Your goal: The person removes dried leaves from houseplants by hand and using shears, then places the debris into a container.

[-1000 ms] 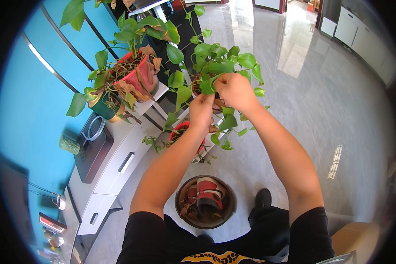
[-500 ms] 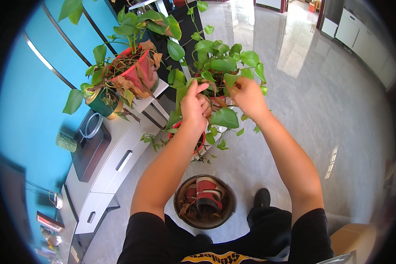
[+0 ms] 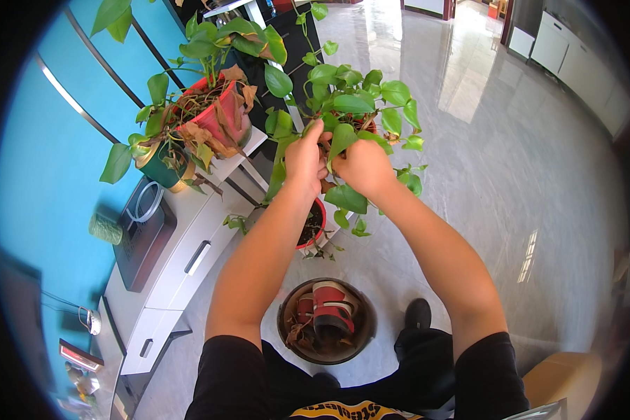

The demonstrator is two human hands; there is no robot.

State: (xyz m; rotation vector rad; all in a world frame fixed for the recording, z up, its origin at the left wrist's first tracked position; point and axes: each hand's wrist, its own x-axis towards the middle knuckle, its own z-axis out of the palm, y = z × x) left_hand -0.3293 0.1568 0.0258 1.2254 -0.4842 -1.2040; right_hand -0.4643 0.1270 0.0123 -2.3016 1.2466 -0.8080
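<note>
Both my hands are in among the leaves of a green pothos plant with trailing vines. My left hand is at its left side, thumb pointing up and fingers curled in. My right hand is closed just beside it, back of the hand uppermost, behind a large hanging leaf. What either hand grips is hidden by fingers and leaves. Below my left hand, partly covered by the forearm, is a red-rimmed pot of dark soil.
A larger plant in a red pot, with dry brown leaves, stands on the white cabinet at left. A dark box lies there too. On the floor near my feet, a round bin holds a red shoe and dry leaves.
My right hand has moved left and down, close to my left hand, and the leaves have shifted with it. More of the lower pot's soil shows. My left hand has hardly moved.
</note>
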